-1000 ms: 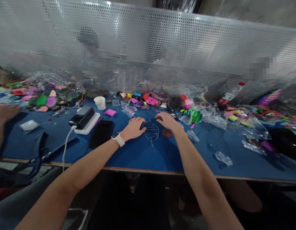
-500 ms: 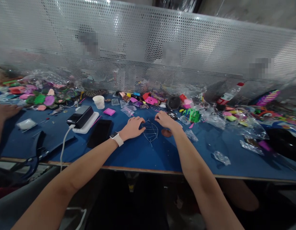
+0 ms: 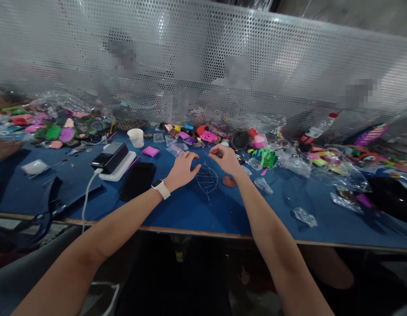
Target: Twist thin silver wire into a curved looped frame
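A leaf-shaped frame of thin wire with cross strands (image 3: 207, 181) lies on the blue tabletop between my hands. To its upper left is my left hand (image 3: 183, 170), which wears a watch with a light band (image 3: 162, 189). Its thumb and fingers are spread apart with nothing visible between them. My right hand (image 3: 226, 159) is just beyond the frame's upper right side, fingers curled and thumb tip close to the index finger. Whatever may be between those fingertips is too small to make out. Below that hand lies a flat brown disc (image 3: 229, 181).
Left of me are a phone (image 3: 137, 181), a black device (image 3: 109, 158) with a white cable, a paper cup (image 3: 136, 138) and dark-handled cutters (image 3: 52, 210). Colourful clay pieces and plastic bags line the perforated metal screen (image 3: 190, 66). Another person's hand (image 3: 6, 148) rests far left.
My right hand has shifted up and slightly left, away from the wire frame's side. My left hand has lifted a little and its thumb and fingers have spread. The frame stays put.
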`<action>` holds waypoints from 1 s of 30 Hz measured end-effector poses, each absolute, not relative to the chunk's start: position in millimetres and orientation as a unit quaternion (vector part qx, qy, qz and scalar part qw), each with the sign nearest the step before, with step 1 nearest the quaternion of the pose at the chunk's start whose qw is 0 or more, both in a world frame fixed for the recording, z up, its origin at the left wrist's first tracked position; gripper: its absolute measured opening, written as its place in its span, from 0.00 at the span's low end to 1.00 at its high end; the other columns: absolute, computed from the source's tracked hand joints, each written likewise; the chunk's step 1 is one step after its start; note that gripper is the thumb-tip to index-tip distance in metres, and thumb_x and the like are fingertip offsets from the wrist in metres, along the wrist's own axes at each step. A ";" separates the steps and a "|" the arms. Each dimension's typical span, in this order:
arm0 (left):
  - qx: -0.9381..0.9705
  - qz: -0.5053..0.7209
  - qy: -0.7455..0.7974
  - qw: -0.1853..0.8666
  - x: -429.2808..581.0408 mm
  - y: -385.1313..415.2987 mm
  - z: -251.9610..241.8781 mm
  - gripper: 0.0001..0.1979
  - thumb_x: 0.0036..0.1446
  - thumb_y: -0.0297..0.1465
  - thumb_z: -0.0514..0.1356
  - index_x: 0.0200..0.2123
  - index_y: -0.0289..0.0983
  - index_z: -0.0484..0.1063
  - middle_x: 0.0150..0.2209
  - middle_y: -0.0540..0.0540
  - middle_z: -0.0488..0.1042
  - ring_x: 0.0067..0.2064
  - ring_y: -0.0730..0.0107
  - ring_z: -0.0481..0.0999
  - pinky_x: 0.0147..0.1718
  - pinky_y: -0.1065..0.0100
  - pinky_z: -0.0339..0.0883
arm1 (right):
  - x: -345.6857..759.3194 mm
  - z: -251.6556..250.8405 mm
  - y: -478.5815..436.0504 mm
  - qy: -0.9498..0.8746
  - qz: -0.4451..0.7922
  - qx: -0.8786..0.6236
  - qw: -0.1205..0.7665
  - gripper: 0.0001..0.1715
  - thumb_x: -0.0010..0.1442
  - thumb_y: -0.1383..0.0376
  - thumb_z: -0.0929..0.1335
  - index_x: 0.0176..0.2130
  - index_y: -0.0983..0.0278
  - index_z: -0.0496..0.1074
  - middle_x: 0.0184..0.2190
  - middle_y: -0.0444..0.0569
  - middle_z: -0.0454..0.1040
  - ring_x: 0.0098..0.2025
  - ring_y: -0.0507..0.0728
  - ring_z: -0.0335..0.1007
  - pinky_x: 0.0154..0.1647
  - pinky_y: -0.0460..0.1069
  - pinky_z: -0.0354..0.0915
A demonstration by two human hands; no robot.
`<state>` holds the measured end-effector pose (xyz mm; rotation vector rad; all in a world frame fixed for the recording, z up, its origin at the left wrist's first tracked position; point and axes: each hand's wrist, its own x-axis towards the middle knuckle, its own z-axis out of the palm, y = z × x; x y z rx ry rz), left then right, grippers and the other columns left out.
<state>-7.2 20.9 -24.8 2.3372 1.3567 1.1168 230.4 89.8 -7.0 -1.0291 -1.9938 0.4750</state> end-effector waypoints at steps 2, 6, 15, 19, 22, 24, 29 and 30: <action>0.770 0.434 0.451 0.122 -6.4 23.1 -23.5 0.08 0.72 0.31 0.62 0.52 0.38 0.73 0.52 0.39 0.78 0.56 0.52 0.77 0.60 0.49 0.72 | 215.3 -3.2 80.1 -0.774 0.237 -0.374 0.452 0.16 0.62 0.55 0.77 0.46 0.61 0.81 0.34 0.48 0.83 0.37 0.60 0.80 0.40 0.54 0.71; 0.737 0.508 0.422 0.146 -8.0 28.9 -21.7 0.04 0.73 0.27 0.59 0.45 0.38 0.75 0.46 0.42 0.77 0.47 0.61 0.78 0.52 0.57 0.75 | 187.4 -5.7 63.2 -0.759 0.288 -0.341 0.474 0.15 0.63 0.53 0.77 0.44 0.60 0.83 0.35 0.48 0.84 0.37 0.59 0.80 0.41 0.54 0.73; 0.700 0.539 0.416 0.214 -11.4 35.2 -19.6 0.09 0.74 0.28 0.58 0.37 0.38 0.72 0.39 0.44 0.75 0.42 0.63 0.75 0.44 0.61 0.69 | 177.3 -6.5 51.2 -0.804 0.139 -0.339 0.468 0.10 0.70 0.64 0.71 0.47 0.58 0.84 0.37 0.49 0.83 0.40 0.60 0.79 0.45 0.56 0.73; 0.671 0.519 0.385 0.364 -9.7 36.5 -20.0 0.14 0.76 0.35 0.56 0.36 0.38 0.72 0.36 0.46 0.74 0.37 0.66 0.72 0.40 0.63 0.67 | 182.4 -4.9 52.8 -0.829 0.063 -0.336 0.442 0.11 0.72 0.66 0.69 0.46 0.58 0.83 0.38 0.51 0.82 0.43 0.62 0.77 0.47 0.57 0.73; 0.669 0.490 0.353 0.435 -11.0 35.3 -18.0 0.17 0.75 0.40 0.58 0.34 0.38 0.72 0.34 0.47 0.74 0.37 0.66 0.72 0.40 0.64 0.67 | 187.8 -3.3 55.3 -0.844 0.012 -0.330 0.423 0.11 0.75 0.64 0.68 0.45 0.57 0.83 0.40 0.52 0.82 0.45 0.64 0.76 0.50 0.59 0.72; 0.682 0.469 0.334 0.450 -12.5 33.9 -16.3 0.18 0.74 0.43 0.60 0.34 0.38 0.73 0.34 0.47 0.75 0.37 0.66 0.72 0.41 0.63 0.67 | 191.6 -1.4 57.5 -0.851 -0.007 -0.318 0.417 0.12 0.77 0.62 0.68 0.45 0.56 0.83 0.42 0.52 0.83 0.47 0.64 0.76 0.52 0.60 0.72; 0.725 0.473 0.305 0.397 -13.4 31.2 -14.3 0.21 0.73 0.48 0.60 0.34 0.38 0.75 0.34 0.46 0.76 0.38 0.65 0.73 0.42 0.62 0.68 | 198.7 4.7 64.0 -0.864 -0.023 -0.295 0.408 0.13 0.78 0.59 0.67 0.46 0.56 0.82 0.50 0.53 0.83 0.54 0.65 0.74 0.60 0.63 0.68; 0.732 0.474 0.303 0.384 -13.1 30.8 -14.0 0.22 0.73 0.49 0.60 0.34 0.38 0.75 0.34 0.46 0.76 0.37 0.65 0.73 0.41 0.62 0.68 | 199.8 5.8 65.0 -0.869 -0.017 -0.290 0.400 0.13 0.78 0.59 0.67 0.46 0.56 0.81 0.51 0.54 0.82 0.55 0.65 0.74 0.60 0.63 0.68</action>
